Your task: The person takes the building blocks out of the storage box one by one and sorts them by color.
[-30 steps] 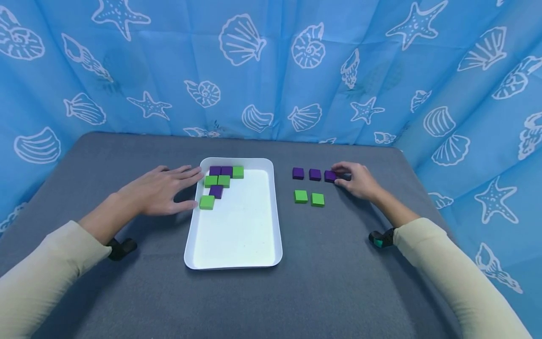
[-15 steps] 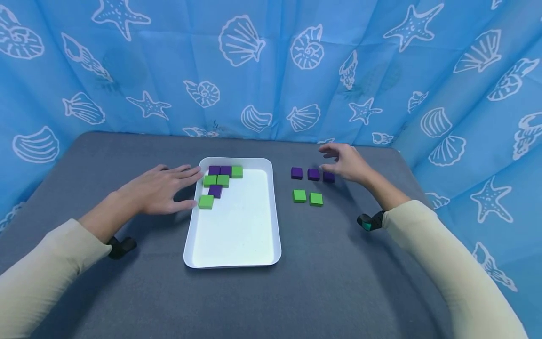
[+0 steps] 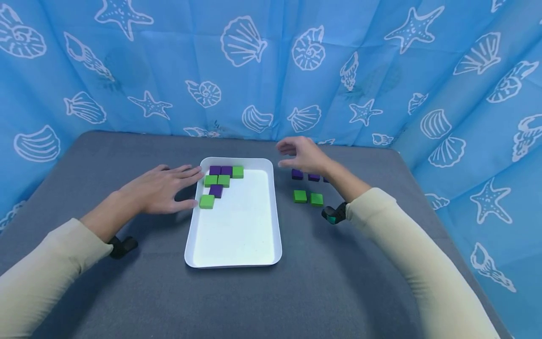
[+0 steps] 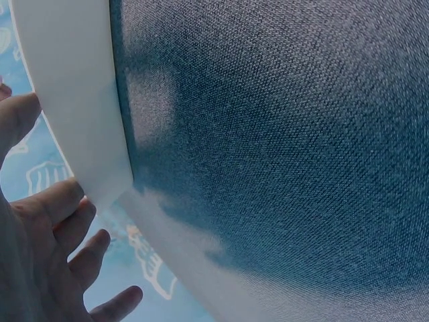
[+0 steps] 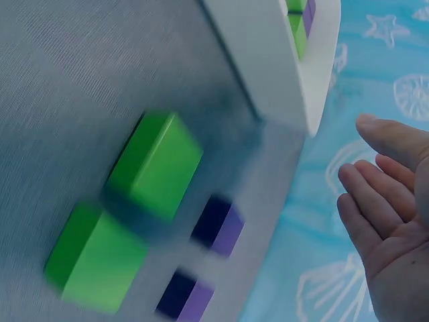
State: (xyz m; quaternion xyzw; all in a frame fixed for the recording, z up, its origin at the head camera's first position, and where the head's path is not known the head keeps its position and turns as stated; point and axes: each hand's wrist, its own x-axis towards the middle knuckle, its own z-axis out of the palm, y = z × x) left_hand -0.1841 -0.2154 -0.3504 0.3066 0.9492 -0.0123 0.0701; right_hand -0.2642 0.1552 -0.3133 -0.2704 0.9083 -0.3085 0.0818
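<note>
The white tray lies flat near the middle of the grey surface, with a raised rim on all sides. It contains seven tray blocks, grouped toward the far left corner: a far row of two purple and one green, then two green side by side, then a single purple, then a single green nearest the front.

Outside the right wall are three loose purple blocks in a spaced row and, nearer the front, two loose green blocks. The tray rim stands between these and the tray blocks.

Right hand: grip released, fingers loosely bent, thumb apart. It hangs above the surface just beyond the leftmost loose purple block and near the tray's far right corner. Its forearm crosses the purple row in the head view; the rightmost of the three is largely hidden by it.

Left hand: grip released, fingers spread, fingertips at the tray's left rim. The index finger and thumb appear to touch it.

Surroundings: a blue curtain printed with white shells and starfish runs behind the surface and along its right side. A black wrist device projects below the left cream sleeve; a matching one shows at the right cuff. The blocks are blurred in the right wrist view.
</note>
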